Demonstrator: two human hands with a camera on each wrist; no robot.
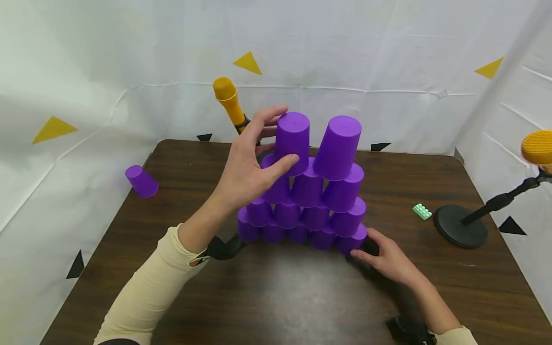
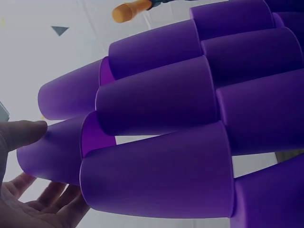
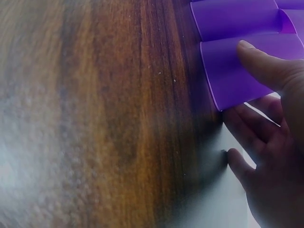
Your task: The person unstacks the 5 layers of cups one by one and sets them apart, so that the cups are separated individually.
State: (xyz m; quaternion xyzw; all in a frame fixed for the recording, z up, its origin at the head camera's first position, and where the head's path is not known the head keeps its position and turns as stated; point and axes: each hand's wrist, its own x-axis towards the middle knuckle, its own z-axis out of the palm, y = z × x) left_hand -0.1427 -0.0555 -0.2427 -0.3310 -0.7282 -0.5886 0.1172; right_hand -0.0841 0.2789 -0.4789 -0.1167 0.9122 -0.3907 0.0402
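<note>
a: left side first?
b: loose cup (image 1: 142, 182) on the table (image 1: 284, 297), by its left edge, apart from the stack (image 1: 286, 215). looks like thin plastic: light, smooth, likely slippery, a little give.
a: and where would i take hold?
b: tapered sides, gently; a squeeze could dent the wall, a nudge could topple rows.
a: left hand (image 1: 246, 165)?
b: i have it raised, curved round the upper left cup (image 1: 293, 139), thumb in front, fingers behind. that cup sits in the stack's top row, just beside its neighbour (image 1: 340, 148). whether the rows below bear its full weight, i cannot tell.
a: right hand (image 1: 390, 256)?
b: low, part-closed on the bottom right cup (image 1: 351, 242), thumb on the near face, fingers round the outer side. i judge it's bracing the base.
</note>
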